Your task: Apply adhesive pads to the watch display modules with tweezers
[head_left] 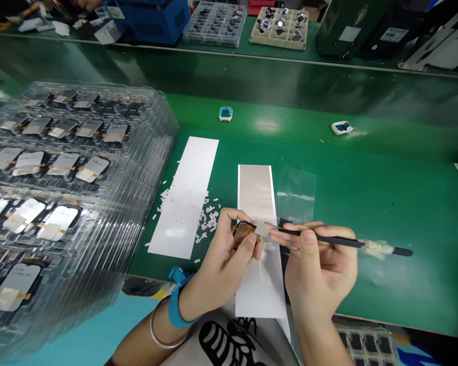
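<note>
My left hand [229, 254] pinches a small dark rectangular part [245, 230] with yellow tape on it, held just above a long white strip [256, 193]. My right hand [320, 264] grips black tweezers [328, 240] like a pen, their tip touching a small white film at the part's edge. A clump of peeled white film [377, 247] sticks to the tweezers' rear end. A blue strap and a metal bangle sit on my left wrist.
Stacked clear trays [61, 168] of similar parts fill the left. A second white strip [187, 193] with scattered white film scraps [209, 218] lies left of centre. A clear film [295, 190] lies right of the strips. Two small teal parts [225, 113] [342, 127] lie further back on the green mat.
</note>
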The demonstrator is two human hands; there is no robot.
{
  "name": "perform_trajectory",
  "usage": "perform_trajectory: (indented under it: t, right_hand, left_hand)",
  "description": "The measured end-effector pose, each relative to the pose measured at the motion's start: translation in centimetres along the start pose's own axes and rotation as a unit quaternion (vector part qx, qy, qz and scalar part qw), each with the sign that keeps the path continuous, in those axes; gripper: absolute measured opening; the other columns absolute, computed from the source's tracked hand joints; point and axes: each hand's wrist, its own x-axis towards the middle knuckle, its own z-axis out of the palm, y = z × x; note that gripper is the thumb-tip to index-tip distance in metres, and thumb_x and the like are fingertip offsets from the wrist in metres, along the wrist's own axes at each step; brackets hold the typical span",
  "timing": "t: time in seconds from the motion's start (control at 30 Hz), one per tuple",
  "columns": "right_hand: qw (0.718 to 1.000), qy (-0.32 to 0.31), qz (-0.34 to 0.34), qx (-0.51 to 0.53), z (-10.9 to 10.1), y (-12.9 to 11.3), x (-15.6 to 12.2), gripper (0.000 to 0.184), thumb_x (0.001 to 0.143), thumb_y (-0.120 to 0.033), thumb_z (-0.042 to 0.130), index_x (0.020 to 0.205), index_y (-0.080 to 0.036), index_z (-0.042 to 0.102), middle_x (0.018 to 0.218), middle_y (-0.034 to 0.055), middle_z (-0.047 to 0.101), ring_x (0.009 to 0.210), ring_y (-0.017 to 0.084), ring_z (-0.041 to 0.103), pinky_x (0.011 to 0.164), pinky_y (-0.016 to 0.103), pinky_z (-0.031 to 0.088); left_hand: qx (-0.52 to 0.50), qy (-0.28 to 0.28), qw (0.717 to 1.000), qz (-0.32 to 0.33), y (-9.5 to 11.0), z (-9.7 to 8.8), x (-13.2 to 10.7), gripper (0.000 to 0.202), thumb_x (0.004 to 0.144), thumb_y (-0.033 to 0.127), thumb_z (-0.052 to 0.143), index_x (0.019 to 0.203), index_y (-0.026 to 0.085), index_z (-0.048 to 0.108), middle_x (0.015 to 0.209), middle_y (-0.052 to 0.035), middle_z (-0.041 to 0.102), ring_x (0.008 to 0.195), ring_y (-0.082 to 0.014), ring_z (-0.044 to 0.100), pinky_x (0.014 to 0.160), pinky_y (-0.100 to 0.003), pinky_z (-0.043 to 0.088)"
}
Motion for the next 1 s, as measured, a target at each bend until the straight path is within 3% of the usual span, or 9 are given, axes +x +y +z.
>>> perform_trajectory:
  t: [0.2, 0.43, 0.67, 1.0]
  right_hand:
    - [1.0, -0.024, -0.002, -0.006, 0.54, 0.03, -0.31, 0.014, 0.094, -0.011, 0.062, 0.099, -0.022, 0.055, 0.085, -0.0013, 0.066, 0.08, 0.013, 0.074, 0.062, 0.023, 0.067]
    - [0.997, -0.038, -0.026, -0.059, 0.64, 0.06, -0.64, 0.016, 0.092, -0.009, 0.063, 0.096, -0.022, 0.055, 0.083, 0.0005, 0.07, 0.081, 0.017, 0.075, 0.065, 0.027, 0.068]
    - [0.996, -0.037, -0.041, -0.066, 0.57, 0.11, -0.61, 0.018, 0.09, -0.006, 0.064, 0.096, -0.021, 0.056, 0.085, 0.0012, 0.072, 0.083, 0.019, 0.076, 0.07, 0.03, 0.069]
    - [0.995, -0.029, -0.045, -0.089, 0.59, 0.1, -0.54, 0.017, 0.089, -0.008, 0.065, 0.094, -0.021, 0.055, 0.085, 0.0013, 0.071, 0.083, 0.021, 0.076, 0.066, 0.03, 0.068]
  left_hand:
    - [-0.006, 0.001, 1.0, 0.022, 0.36, 0.0, -0.03, 0.005, 0.105, 0.026, 0.043, 0.106, 0.025, 0.039, 0.074, 0.0039, 0.05, 0.062, -0.0098, 0.038, 0.055, -0.021, 0.03]
    - [-0.026, 0.012, 0.999, 0.022, 0.64, 0.07, -0.15, 0.018, 0.105, 0.042, 0.04, 0.11, 0.025, 0.04, 0.08, 0.0009, 0.056, 0.065, -0.0115, 0.042, 0.057, -0.023, 0.033]
    - [0.002, 0.04, 0.999, 0.033, -0.03, 0.29, -0.47, 0.013, 0.107, 0.036, 0.04, 0.107, 0.024, 0.044, 0.084, 0.0003, 0.055, 0.07, -0.0091, 0.05, 0.059, -0.018, 0.041]
    - [0.015, 0.046, 0.998, 0.045, 0.16, 0.46, -0.23, 0.011, 0.107, 0.034, 0.039, 0.107, 0.024, 0.044, 0.086, 0.0005, 0.057, 0.063, -0.0078, 0.047, 0.058, -0.019, 0.043]
